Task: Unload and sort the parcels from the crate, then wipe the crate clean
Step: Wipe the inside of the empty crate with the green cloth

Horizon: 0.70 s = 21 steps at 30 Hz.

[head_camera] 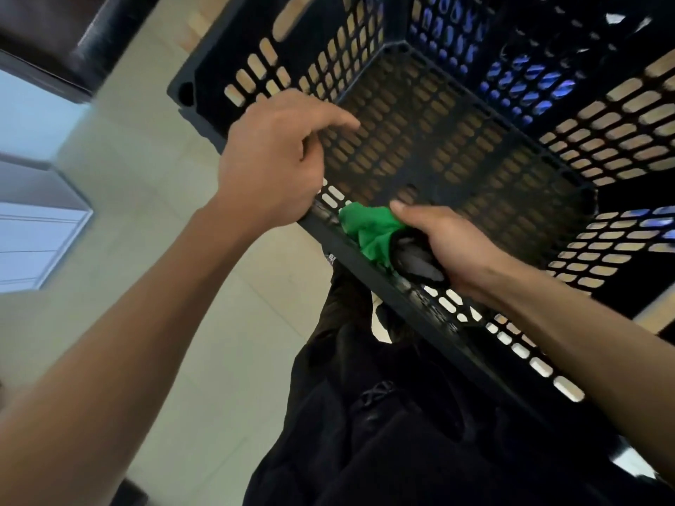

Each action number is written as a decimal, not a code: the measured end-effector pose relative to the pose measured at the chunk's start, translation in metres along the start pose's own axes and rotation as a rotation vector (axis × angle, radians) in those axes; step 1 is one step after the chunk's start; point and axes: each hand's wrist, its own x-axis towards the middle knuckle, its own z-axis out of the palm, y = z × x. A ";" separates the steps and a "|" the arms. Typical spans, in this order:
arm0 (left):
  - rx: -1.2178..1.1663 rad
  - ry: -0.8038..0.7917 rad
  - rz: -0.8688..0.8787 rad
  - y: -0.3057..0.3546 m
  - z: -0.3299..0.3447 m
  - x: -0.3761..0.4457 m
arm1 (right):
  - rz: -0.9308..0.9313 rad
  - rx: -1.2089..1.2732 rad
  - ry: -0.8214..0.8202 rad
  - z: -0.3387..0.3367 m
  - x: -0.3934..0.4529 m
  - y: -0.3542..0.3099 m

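Our left hand [270, 166] grips the near rim of the black crate [456, 147]; at its 4 o'clock, our right hand [442, 246] grasps a green cloth [369, 231] on that rim.

I see both bare arms reaching forward — left hand [270, 169] fingers curled, gripping; right hand [443, 246] clenched, gripping too.

Both forearms are showing bare from elbow to wrist, with no sleeve reaching into view. The left hand [270, 166] and the right hand [443, 246] are wearing no gloves, rings or watch. At six o'clock the person is wearing dark black clothing [369, 443], loose and creased, with a small pale printed mark [331, 258] peeking out toward twelve o'clock of it, too blurred to read.
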 end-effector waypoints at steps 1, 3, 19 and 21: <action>0.008 0.006 -0.008 0.000 0.000 -0.001 | 0.006 -0.109 -0.038 0.004 0.002 0.005; 0.015 0.003 -0.012 0.001 0.000 -0.002 | -0.018 -0.274 -0.092 0.010 0.006 0.018; 0.027 -0.012 -0.033 0.002 0.000 0.001 | -0.218 -0.120 -0.089 0.019 -0.017 -0.005; 0.016 -0.006 -0.037 0.003 0.001 0.000 | -0.280 -0.022 -0.113 0.018 -0.023 -0.013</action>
